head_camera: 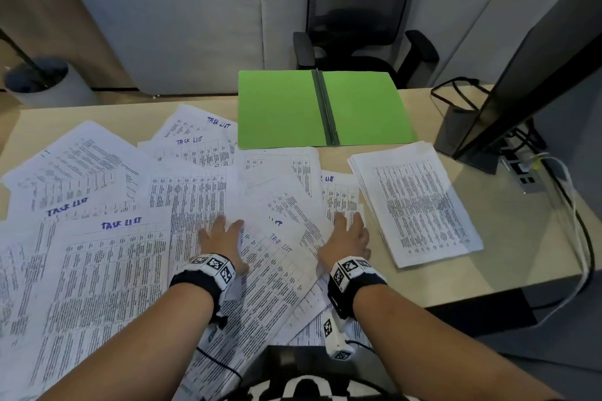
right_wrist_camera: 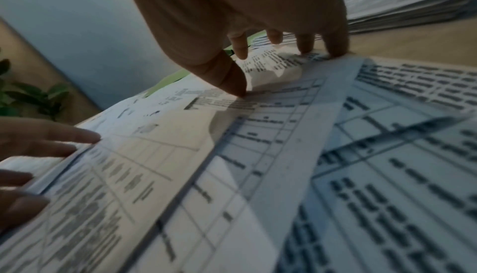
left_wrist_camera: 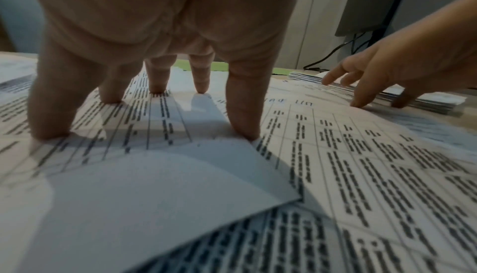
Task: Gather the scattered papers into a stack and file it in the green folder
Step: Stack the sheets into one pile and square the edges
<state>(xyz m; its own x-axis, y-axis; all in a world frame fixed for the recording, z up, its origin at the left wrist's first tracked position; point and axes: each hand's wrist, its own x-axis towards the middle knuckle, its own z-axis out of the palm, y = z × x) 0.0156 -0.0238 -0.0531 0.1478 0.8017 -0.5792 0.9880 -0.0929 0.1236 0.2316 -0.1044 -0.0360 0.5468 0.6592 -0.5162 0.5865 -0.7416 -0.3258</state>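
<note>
Many printed sheets (head_camera: 107,254) headed "TASK LIST" lie scattered over the desk's left and middle. A gathered stack (head_camera: 415,202) rests at the right of them. The green folder (head_camera: 322,107) lies open flat at the back of the desk. My left hand (head_camera: 221,238) presses down on overlapping sheets (left_wrist_camera: 160,185) with spread, straight fingers (left_wrist_camera: 242,104). My right hand (head_camera: 350,234) rests with fingers spread on a sheet (right_wrist_camera: 232,134) just left of the stack (right_wrist_camera: 407,5), its fingertips (right_wrist_camera: 335,46) touching the paper's far edge. Neither hand grips anything.
A monitor (head_camera: 534,68) on its stand sits at the right with cables (head_camera: 573,238) trailing off the desk's right edge. A black office chair (head_camera: 365,39) stands behind the desk. A potted plant (head_camera: 35,78) is at the far left.
</note>
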